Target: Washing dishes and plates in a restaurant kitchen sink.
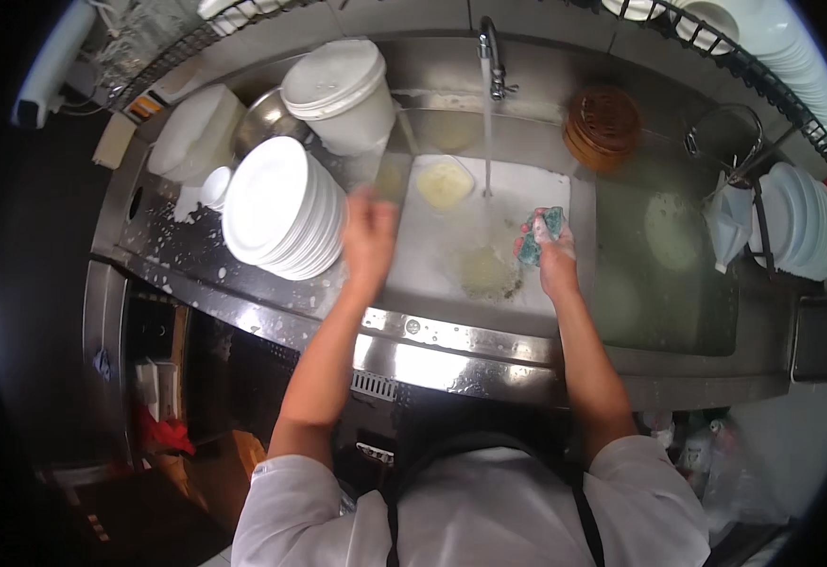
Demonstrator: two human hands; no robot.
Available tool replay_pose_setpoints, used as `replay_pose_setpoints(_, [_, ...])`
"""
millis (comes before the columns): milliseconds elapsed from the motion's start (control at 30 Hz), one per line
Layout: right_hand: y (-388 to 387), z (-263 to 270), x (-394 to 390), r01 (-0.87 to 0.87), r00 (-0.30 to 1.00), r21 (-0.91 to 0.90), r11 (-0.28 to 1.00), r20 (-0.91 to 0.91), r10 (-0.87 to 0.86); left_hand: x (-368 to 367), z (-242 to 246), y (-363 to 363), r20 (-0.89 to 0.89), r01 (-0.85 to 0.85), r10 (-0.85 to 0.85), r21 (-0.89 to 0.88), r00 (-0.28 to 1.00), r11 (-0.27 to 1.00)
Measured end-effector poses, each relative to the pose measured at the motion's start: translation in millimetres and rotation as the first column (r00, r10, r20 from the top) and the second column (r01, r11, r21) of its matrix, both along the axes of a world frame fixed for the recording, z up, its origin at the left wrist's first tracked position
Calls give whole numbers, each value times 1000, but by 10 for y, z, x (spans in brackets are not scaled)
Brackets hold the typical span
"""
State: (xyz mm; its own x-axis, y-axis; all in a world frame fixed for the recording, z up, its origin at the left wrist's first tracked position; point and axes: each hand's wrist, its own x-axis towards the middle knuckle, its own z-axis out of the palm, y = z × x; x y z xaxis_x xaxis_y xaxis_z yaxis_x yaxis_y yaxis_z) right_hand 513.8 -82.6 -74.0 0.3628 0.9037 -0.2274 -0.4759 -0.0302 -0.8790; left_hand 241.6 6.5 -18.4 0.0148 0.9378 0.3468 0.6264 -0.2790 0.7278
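Note:
My right hand (559, 251) grips a green scouring pad (541, 237) with suds on it, above the right part of the left sink basin (428, 262). Blurred by motion, my left hand (371, 230) is at that basin's left edge, beside a tall leaning stack of white plates (268, 202); whether it touches them I cannot tell. Water runs from the chrome faucet (491, 57) into the basin. A small squarish dish (445, 183) with a pale yellowish inside sits towards the back of the basin.
Behind the plates stand a lidded white bucket (339, 92), a steel bowl (268, 124) and a translucent tub (197, 135). Round brown lidded containers (601, 127) are at the back, beside the right basin of cloudy water (661, 283). More plates (796, 220) stand far right, under a black wire rack (754, 64).

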Motion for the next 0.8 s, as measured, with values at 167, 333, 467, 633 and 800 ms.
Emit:
replay_pose_setpoints(167, [-269,159,-76,82,996,-60,995,35,-80,445,-2043,504,-281,158,-507,-734,815,661])
replay_pose_setpoints(333, [-765,220,18,230,973,-79,970,24,-229,500,-3194,623,-676,-192,-420,-636,605,747])
replay_pose_setpoints(467, [-1191,164,301,442,897,-117,889,79,-435,1130,-3244,220,-512,-369,91,-474,854,799])
replay_pose_setpoints(633, [-1109,122,220,481,877,-109,870,49,-479,727,-3256,432,-488,-317,22,-532,873,785])
replay_pose_setpoints(800, [-1026,195,193,495,866,-94,864,-26,-499,523,-3140,474,-475,-269,-56,-587,878,764])
